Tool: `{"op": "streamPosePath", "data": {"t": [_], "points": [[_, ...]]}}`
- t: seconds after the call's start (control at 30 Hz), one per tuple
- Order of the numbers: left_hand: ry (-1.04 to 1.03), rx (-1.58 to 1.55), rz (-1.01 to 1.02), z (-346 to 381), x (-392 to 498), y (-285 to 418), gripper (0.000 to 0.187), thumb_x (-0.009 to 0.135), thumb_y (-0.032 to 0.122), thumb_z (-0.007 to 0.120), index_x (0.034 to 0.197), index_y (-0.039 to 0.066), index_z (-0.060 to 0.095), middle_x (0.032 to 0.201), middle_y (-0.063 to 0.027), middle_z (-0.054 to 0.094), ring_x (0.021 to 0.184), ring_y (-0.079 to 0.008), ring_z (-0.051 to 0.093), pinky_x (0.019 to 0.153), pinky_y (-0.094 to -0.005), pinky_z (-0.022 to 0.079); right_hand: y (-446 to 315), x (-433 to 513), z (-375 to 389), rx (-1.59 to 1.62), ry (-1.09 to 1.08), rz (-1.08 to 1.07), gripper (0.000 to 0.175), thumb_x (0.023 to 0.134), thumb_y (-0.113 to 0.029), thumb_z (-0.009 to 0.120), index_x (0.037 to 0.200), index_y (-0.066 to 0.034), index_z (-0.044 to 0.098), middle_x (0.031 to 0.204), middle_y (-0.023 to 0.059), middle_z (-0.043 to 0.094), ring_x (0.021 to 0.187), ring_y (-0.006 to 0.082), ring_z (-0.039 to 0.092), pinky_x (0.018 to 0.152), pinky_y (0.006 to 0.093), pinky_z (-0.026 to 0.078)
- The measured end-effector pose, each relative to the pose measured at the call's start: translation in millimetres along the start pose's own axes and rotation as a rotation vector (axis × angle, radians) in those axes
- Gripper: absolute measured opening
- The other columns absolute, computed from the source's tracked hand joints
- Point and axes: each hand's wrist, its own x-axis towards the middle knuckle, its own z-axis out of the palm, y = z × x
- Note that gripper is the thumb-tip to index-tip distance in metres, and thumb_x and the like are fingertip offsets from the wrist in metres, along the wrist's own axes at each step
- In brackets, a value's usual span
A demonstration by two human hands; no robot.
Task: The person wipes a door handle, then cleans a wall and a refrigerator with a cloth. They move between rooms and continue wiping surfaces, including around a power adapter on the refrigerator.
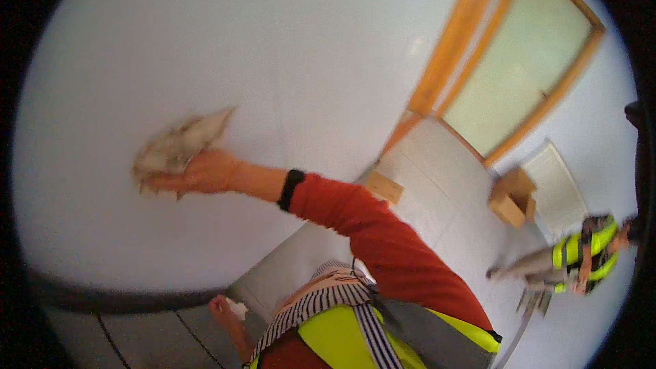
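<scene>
My right hand [207, 171] presses a stained, crumpled cloth [177, 146] against a smooth white wall [307, 61]. One corner of the cloth sticks out beyond the fingers, and the hand is somewhat blurred. A red sleeve with a dark cuff covers that arm. Lower down, at the bottom left, my left hand [220, 310] is curled around a small white wad [238, 309], whose material I cannot make out. Below the arm show my striped apron [318, 300] and yellow reflective vest [333, 333].
An orange-framed door [517, 56] with a pale panel stands at upper right. A cardboard box [384, 188] and an open carton [512, 200] sit on the tiled floor [435, 164]. Another person [584, 251] in a reflective vest is at far right. Dark skirting [128, 301] edges the wall.
</scene>
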Motion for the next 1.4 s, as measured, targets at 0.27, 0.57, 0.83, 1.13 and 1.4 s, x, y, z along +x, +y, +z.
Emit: {"op": "streamPosePath", "data": {"t": [0.27, 0.57, 0.83, 1.13, 1.4], "points": [[-0.408, 0.059, 0.094, 53.5, 37.7, -18.1, 0.016, 0.090, 0.018, 0.061, 0.086, 0.004, 0.053, 0.076, -0.0027, 0.053, 0.066, -0.0135, 0.053, 0.059, -0.0303, 0.048, -15.2, -127.4, -57.0, 0.087, -0.115, 0.317, 0.038, 0.082, -0.018, 0.062, 0.119, -0.0175, 0.054, 0.123, 0.0051, 0.059, 0.103, 0.0278, 0.062, 0.080, 0.0420, 0.054], [-0.406, 0.297, 0.274, 319.3, -15.9, 51.8, 0.012, 0.088, 0.013, 0.063, 0.085, 0.003, 0.057, 0.080, -0.0017, 0.057, 0.074, -0.0112, 0.056, 0.067, -0.0287, 0.048, 152.0, -301.9, -209.4, -0.168, 0.280, 0.620, 0.053, 0.073, 0.004, 0.063, 0.124, -0.0083, 0.055, 0.132, 0.0156, 0.053, 0.127, 0.0351, 0.046, 0.107, 0.0452, 0.034], [-0.130, 0.681, 0.033, 480.9, -114.4, 131.4, 0.025, 0.092, 0.030, 0.057, 0.100, 0.007, 0.061, 0.098, -0.0114, 0.067, 0.085, -0.0257, 0.065, 0.074, -0.0361, 0.051, 345.1, -383.3, -304.7, -0.076, 0.665, 0.614, 0.039, 0.091, -0.023, 0.059, 0.122, -0.0006, 0.055, 0.129, 0.0197, 0.052, 0.123, 0.0377, 0.046, 0.106, 0.0546, 0.032], [0.454, 0.619, -0.054, 691.1, -253.6, 196.1, 0.023, 0.092, 0.030, 0.055, 0.097, 0.008, 0.061, 0.087, -0.0119, 0.067, 0.080, -0.0317, 0.065, 0.069, -0.0414, 0.049, 555.8, -445.1, -435.4, -0.507, 0.522, 0.367, 0.036, 0.091, -0.028, 0.059, 0.115, -0.0013, 0.059, 0.121, 0.0185, 0.057, 0.113, 0.0368, 0.053, 0.096, 0.0524, 0.040], [0.662, 0.497, -0.135, 894.0, -368.1, 241.2, 0.020, 0.091, 0.026, 0.059, 0.097, 0.008, 0.063, 0.091, -0.0105, 0.066, 0.082, -0.0271, 0.063, 0.072, -0.0375, 0.049, 696.7, -481.7, -545.6, -0.535, 0.565, 0.330, 0.036, 0.092, -0.033, 0.058, 0.110, -0.0019, 0.063, 0.114, 0.0174, 0.061, 0.105, 0.0360, 0.059, 0.088, 0.0505, 0.047]]}}
